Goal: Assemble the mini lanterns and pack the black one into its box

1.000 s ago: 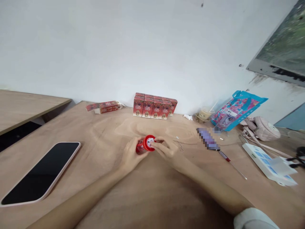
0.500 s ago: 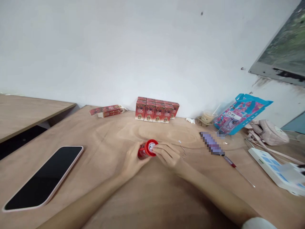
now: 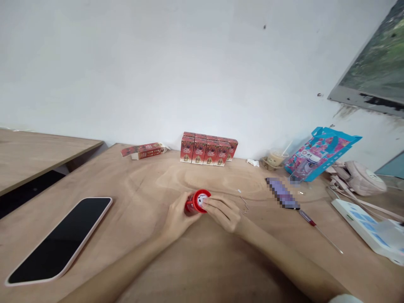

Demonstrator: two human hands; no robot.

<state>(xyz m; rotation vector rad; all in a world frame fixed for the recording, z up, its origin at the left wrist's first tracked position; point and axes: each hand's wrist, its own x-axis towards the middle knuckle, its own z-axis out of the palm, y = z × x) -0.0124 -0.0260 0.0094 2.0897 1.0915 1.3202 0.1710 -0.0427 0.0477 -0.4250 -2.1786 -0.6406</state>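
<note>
While the left hand (image 3: pixel 177 216) cups the small red cylinder (image 3: pixel 195 202) from its near side, fingers curled shut around the body, the right hand (image 3: pixel 222 212) pinches at its white end face with closed fingertips. The cylinder sits low over the table (image 3: pixel 202 269), in front of the row of red boxes (image 3: pixel 208 150), well right of the phone (image 3: pixel 61 239). It looks like fine work on that end face; next comes a steady grip and small, precise finger pressure.

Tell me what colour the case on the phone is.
Pink, seen around the edge of the phone in the head view.
</note>
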